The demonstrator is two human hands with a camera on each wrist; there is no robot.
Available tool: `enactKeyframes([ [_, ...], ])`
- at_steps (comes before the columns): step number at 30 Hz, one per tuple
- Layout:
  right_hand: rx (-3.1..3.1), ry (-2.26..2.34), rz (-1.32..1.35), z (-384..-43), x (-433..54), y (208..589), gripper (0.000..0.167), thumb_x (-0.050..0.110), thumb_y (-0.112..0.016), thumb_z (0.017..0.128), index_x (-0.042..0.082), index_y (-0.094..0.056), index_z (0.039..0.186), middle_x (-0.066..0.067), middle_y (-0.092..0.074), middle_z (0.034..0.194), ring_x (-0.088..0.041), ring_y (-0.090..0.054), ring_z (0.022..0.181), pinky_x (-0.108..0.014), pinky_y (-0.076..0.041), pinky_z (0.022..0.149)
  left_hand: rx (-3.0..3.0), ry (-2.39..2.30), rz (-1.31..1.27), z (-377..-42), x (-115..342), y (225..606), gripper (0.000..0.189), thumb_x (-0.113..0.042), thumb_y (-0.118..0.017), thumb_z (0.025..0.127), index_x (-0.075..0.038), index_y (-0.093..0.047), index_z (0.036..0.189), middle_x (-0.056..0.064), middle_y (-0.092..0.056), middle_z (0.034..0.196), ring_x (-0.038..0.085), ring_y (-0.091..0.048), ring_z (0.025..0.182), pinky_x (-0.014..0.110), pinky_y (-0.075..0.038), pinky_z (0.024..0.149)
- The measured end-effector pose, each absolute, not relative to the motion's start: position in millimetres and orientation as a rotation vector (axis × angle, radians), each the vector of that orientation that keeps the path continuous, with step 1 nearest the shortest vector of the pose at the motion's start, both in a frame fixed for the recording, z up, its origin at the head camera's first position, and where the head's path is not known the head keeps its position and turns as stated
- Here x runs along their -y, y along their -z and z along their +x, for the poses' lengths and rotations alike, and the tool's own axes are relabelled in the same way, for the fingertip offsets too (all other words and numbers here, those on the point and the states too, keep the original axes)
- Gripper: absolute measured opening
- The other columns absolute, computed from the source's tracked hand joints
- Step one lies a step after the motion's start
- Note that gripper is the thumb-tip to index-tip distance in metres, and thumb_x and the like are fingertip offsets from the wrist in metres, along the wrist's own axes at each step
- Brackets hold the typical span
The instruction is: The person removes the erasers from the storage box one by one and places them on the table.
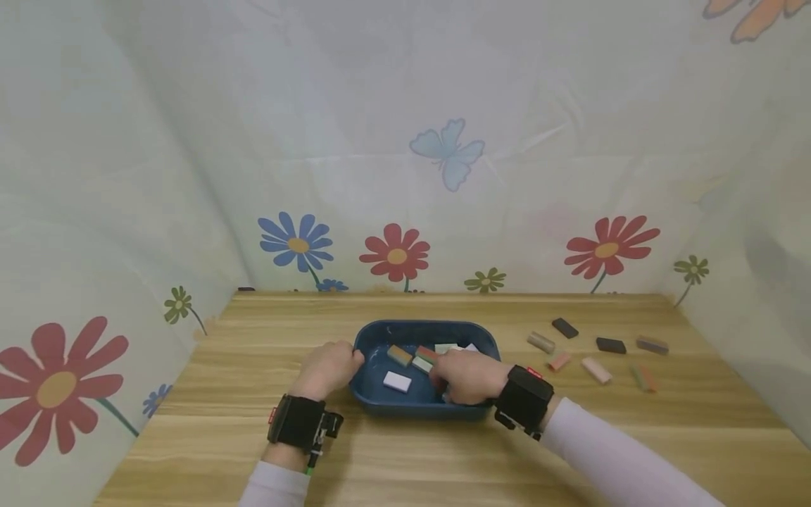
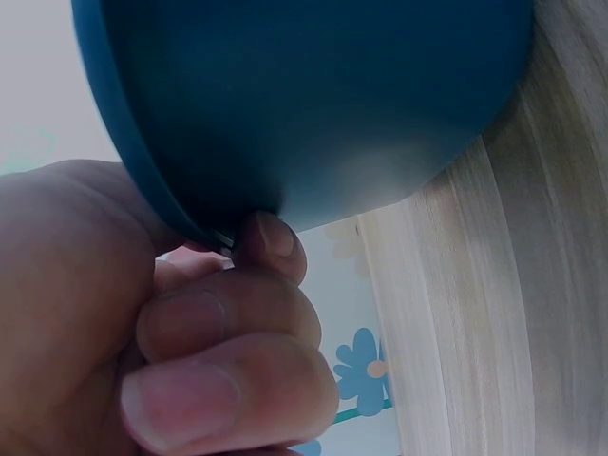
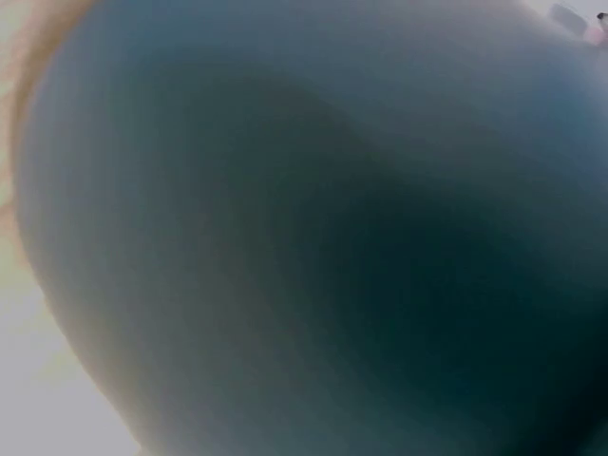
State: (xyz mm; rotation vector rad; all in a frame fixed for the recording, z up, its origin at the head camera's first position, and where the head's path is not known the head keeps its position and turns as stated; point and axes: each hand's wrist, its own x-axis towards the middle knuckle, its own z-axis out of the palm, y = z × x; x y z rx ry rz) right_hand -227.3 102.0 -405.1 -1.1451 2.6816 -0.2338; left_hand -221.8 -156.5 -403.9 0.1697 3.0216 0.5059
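Note:
A dark blue plastic basin stands on the table with several small rectangular blocks inside. My left hand grips its left rim; in the left wrist view the curled fingers hold the rim from outside. My right hand reaches down into the basin's right half, and its fingertips are hidden, so I cannot tell whether they hold a block. Near it lie a red-and-green block and a pale green block. A white block and a tan block lie further left. The basin's blurred wall fills most of the right wrist view.
Several blocks are scattered on the wooden table right of the basin, among them a dark one, a pink one and an orange-and-green one. A flower-printed curtain hangs behind the table and along its sides.

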Motion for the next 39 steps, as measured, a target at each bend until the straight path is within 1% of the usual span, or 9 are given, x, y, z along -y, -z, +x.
enactKeyframes([
  [4,-2.733,0.212,-1.107,-224.1,-102.4,397.9,0.011,0.011,-0.075,0.083,0.019,-0.069,0.089,0.011,-0.058,0.08,-0.009,-0.052,0.07,-0.03,-0.047,0.065,-3.025,-0.515,0.177,-221.2,154.5,403.6,0.031,-0.027,-0.046,0.098,-0.008,-0.061,0.08,0.006,-0.054,0.069,0.022,-0.051,0.065,0.036,-0.039,0.059],
  [6,-2.774,0.211,-1.099,-219.4,-104.0,391.4,0.011,0.013,-0.074,0.083,0.019,-0.068,0.091,0.009,-0.057,0.083,-0.01,-0.05,0.07,-0.031,-0.045,0.062,-3.019,-0.524,0.181,-220.6,154.0,404.1,0.03,-0.027,-0.046,0.098,-0.008,-0.061,0.08,0.006,-0.054,0.069,0.022,-0.051,0.064,0.036,-0.039,0.059],
  [10,-2.877,0.245,-1.147,-206.6,-111.0,372.2,0.013,0.013,-0.073,0.083,0.017,-0.066,0.094,0.002,-0.055,0.085,-0.013,-0.046,0.068,-0.03,-0.039,0.057,-3.008,-0.531,0.187,-220.6,153.6,404.7,0.03,-0.027,-0.046,0.099,-0.008,-0.06,0.079,0.005,-0.053,0.068,0.022,-0.051,0.063,0.035,-0.038,0.058],
  [13,-2.956,0.297,-1.17,-198.1,-118.0,354.2,0.014,0.013,-0.073,0.084,0.014,-0.066,0.097,-0.001,-0.054,0.088,-0.013,-0.046,0.067,-0.029,-0.039,0.059,-3.02,-0.528,0.189,-222.4,153.9,404.0,0.031,-0.026,-0.046,0.099,-0.007,-0.06,0.079,0.005,-0.052,0.067,0.021,-0.05,0.062,0.035,-0.037,0.058],
  [21,-3.147,0.271,-0.838,-173.4,-148.6,325.7,0.017,0.019,-0.072,0.085,0.014,-0.068,0.101,-0.001,-0.057,0.095,-0.011,-0.05,0.066,-0.028,-0.041,0.055,-3.008,-0.492,0.172,-226.7,152.0,404.7,0.032,-0.03,-0.046,0.099,-0.008,-0.061,0.081,0.005,-0.053,0.068,0.022,-0.051,0.064,0.036,-0.038,0.058],
  [28,-3.16,0.35,-0.621,-155.8,-191.8,315.3,0.013,0.017,-0.071,0.083,0.018,-0.066,0.095,0.0,-0.064,0.096,-0.017,-0.059,0.077,-0.037,-0.046,0.059,-3.013,-0.495,0.204,-227.5,150.1,404.8,0.032,-0.028,-0.045,0.099,-0.006,-0.062,0.083,0.006,-0.054,0.07,0.022,-0.052,0.065,0.037,-0.039,0.06],
  [30,-3.135,0.37,-0.589,-156.8,-205.9,315.9,0.013,0.017,-0.071,0.083,0.016,-0.065,0.095,-0.001,-0.063,0.092,-0.018,-0.058,0.076,-0.038,-0.046,0.06,-3.015,-0.5,0.197,-227.0,150.6,403.3,0.032,-0.028,-0.045,0.099,-0.007,-0.061,0.082,0.006,-0.053,0.069,0.022,-0.051,0.064,0.036,-0.038,0.058],
  [35,-3.075,0.521,-0.448,-160.1,-248.7,325.6,0.011,0.016,-0.069,0.086,0.012,-0.061,0.093,-0.001,-0.057,0.081,-0.017,-0.049,0.064,-0.034,-0.039,0.054,-3.007,-0.501,0.182,-226.1,153.0,399.2,0.033,-0.027,-0.045,0.1,-0.008,-0.059,0.077,0.005,-0.051,0.066,0.021,-0.049,0.06,0.034,-0.036,0.055],
  [39,-3.048,0.633,-0.329,-160.5,-288.2,339.6,0.008,0.013,-0.065,0.086,0.009,-0.059,0.09,-0.004,-0.057,0.08,-0.019,-0.047,0.063,-0.035,-0.038,0.052,-3.0,-0.5,0.167,-225.2,154.6,397.1,0.034,-0.026,-0.045,0.1,-0.007,-0.059,0.076,0.005,-0.05,0.065,0.021,-0.049,0.059,0.033,-0.035,0.054],
])
